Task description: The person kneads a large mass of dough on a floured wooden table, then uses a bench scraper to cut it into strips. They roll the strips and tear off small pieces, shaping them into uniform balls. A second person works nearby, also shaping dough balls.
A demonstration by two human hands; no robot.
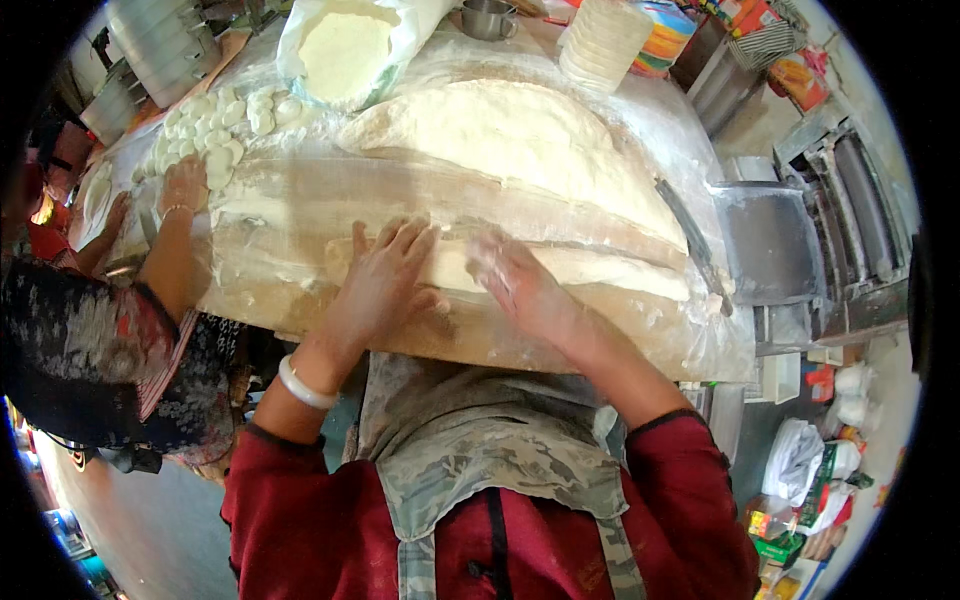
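A long roll of dough (600,268) lies across the floured wooden board (300,296) near its front edge. My left hand (390,274) rests on the roll's left part, fingers spread, palm down. Over the roll's middle is my right hand (510,270), blurred, its fingers bent; how firmly it touches the dough cannot be told. Neither hand is seen to grip anything. Behind the roll spreads a large, thick slab of dough (502,127), dusted with flour. To the right of both lies a dark, flour-dusted strip-like tool (690,229).
A co-worker's hands (184,184) are at small dough pieces (206,127) on the left. An open sack of flour (345,52), a metal mug (487,19) and a stack of round pale items (604,45) stand at the back. A roller machine (855,210) adjoins the right edge.
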